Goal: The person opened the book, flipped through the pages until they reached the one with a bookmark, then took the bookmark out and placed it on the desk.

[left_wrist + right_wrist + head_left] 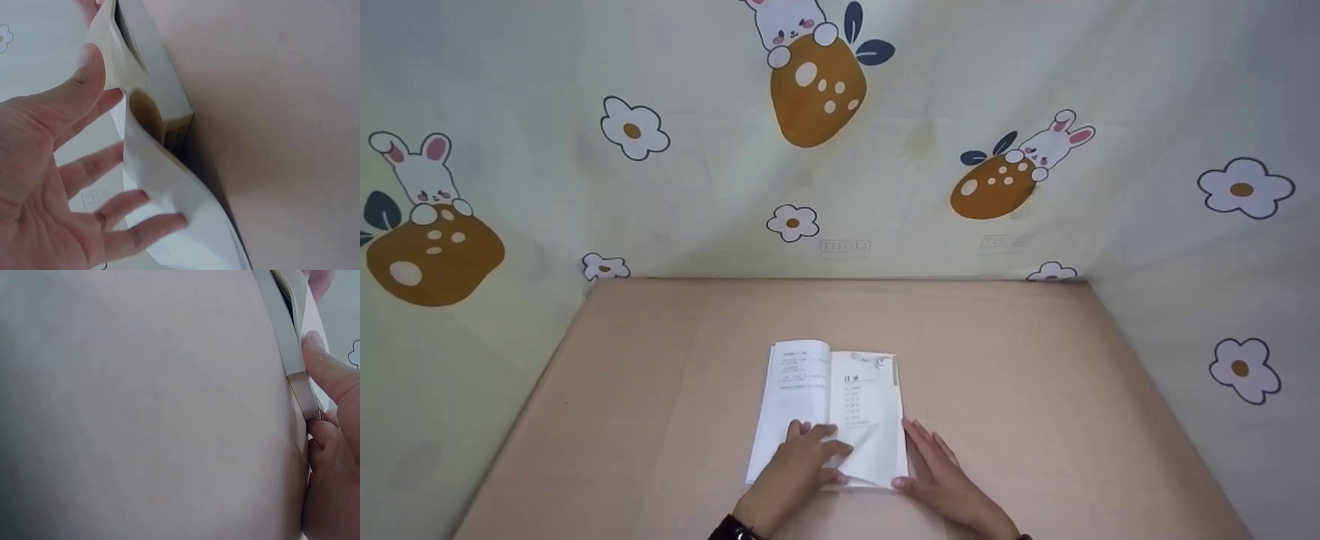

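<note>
An open book (832, 409) is lying on the near middle of the table (1035, 390), spine running away from the person, so that both pages face up for reading. The left hand (802, 461) is resting on the lower pages with its fingers (121, 211) spread and nearly straight; the left wrist view shows them lying against a curling page (169, 185), with the thumb up by the top of the leaf, seemingly to keep the paper from springing back. The hand is wide, pressing rather than gripping.

The right hand (945, 480) is lying along the book's right edge, near its lower corner. In the right wrist view its thumb (326, 365) is pushing against the edge of the stacked pages while the other fingers are tucking in low against the table beside the book; it looks to be bracing the book so it does not slide. Whether those fingers are pinching anything I cannot tell.

A cloth (885, 187) printed with rabbits and flowers is hanging behind and at both sides of the table
</note>
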Available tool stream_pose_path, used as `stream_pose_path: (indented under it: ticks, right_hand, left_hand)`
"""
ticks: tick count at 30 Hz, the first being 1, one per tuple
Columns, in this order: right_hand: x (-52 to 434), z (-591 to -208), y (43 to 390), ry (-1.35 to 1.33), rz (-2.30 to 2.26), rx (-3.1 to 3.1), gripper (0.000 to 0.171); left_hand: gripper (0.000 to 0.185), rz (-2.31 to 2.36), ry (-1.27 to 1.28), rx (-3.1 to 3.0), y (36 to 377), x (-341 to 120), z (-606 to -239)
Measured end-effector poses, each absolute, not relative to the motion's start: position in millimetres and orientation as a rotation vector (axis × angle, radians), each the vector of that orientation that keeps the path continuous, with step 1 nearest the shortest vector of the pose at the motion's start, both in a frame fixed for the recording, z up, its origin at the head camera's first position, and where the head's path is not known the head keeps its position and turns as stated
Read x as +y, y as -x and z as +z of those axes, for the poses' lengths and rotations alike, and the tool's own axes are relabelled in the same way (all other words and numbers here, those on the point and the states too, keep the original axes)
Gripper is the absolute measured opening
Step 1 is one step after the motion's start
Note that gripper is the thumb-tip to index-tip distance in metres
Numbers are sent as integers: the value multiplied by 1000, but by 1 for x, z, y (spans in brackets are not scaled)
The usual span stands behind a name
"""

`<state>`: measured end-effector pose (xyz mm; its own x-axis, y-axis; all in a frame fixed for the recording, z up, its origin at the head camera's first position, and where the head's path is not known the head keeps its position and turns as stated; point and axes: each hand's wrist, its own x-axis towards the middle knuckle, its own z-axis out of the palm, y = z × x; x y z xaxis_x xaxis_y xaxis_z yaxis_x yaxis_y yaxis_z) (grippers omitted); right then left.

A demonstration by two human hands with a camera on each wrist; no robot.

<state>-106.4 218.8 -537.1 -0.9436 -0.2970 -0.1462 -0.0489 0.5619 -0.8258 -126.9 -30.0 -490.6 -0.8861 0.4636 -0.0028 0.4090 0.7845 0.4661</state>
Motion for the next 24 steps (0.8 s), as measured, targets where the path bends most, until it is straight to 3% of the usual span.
stream_pose_path:
  ticks: [12,17,24]
  right_hand:
    - [219,-536,106,246,-1305,2539,81]
    - [219,-537,106,270,-1308,2549,80]
    - [218,-535,108,271,-1339,2488,82]
  left_hand:
    - [36,680,-823,2930,124,-41,-490]
    - [44,642,-711,2951,120,-36,-493]
    - [43,690,-553,2994,123,-31,-495]
